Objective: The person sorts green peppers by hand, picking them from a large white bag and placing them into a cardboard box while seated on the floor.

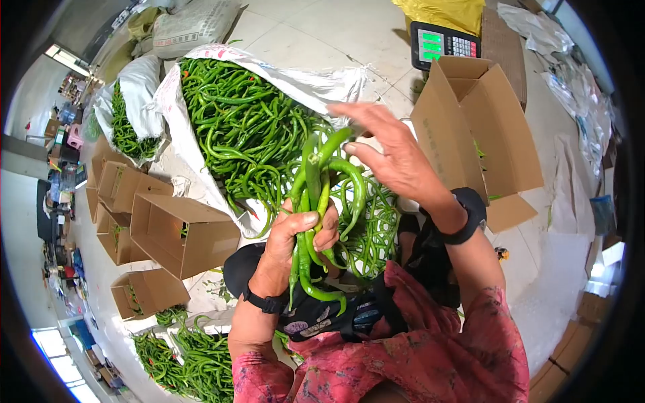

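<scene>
Your left hand (299,238) clenches a bunch of long green peppers (314,171), held upright over the heaped white sack (322,84). Your right hand (396,161), fingers spread loose, touches their tips.

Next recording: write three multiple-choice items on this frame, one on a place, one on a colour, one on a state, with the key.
1. Where is the scale?
A. on the floor beside the big open box
B. inside a sack
C. on a shelf

2. What colour are the peppers in the left hand?
A. red
B. yellow
C. green

3. How is the left hand?
A. flat on the floor
B. shut on a bunch of peppers
C. open and empty

Key: 1 A, the scale lies on the tiles by the box flap. 2 C, every held pepper is green. 3 B, the hand is wrapped around the bunch.
</scene>
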Motion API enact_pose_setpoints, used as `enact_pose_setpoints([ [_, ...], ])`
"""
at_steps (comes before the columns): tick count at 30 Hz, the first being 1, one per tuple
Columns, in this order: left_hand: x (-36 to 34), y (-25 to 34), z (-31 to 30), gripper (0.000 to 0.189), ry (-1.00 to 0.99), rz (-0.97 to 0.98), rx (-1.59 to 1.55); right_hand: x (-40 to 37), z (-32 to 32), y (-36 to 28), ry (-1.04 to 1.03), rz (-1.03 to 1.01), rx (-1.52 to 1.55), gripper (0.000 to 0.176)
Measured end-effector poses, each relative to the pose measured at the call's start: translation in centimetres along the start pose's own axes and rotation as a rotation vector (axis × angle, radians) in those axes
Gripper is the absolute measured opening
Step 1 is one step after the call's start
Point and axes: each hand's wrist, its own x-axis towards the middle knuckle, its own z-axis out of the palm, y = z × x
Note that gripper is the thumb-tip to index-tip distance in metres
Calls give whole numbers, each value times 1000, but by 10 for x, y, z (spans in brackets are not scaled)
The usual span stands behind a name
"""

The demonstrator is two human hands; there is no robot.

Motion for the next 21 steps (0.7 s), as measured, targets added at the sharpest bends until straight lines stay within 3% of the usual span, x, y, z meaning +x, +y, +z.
enact_pose_setpoints([
  [4,2,-2,1,53,2,8,76,5,-8,0,-98,73,-9,29],
  [5,2,-3,1,57,-3,31,128,8,-17,0,-47,187,43,25],
  [6,2,-4,0,57,-8,30,125,13,-30,-5,-80,471,177,25],
  [8,-1,-5,-2,64,35,-12,187,16,-48,2,31,624,490,28],
  [13,3,-2,-8,43,64,57,17,0,-77,10,67,717,622,37],
  [18,4,0,1,50,37,121,-47,-23,-103,9,219,767,428,35],
  [21,2,1,-1,43,73,108,-67,-42,-141,21,360,833,155,36],
])
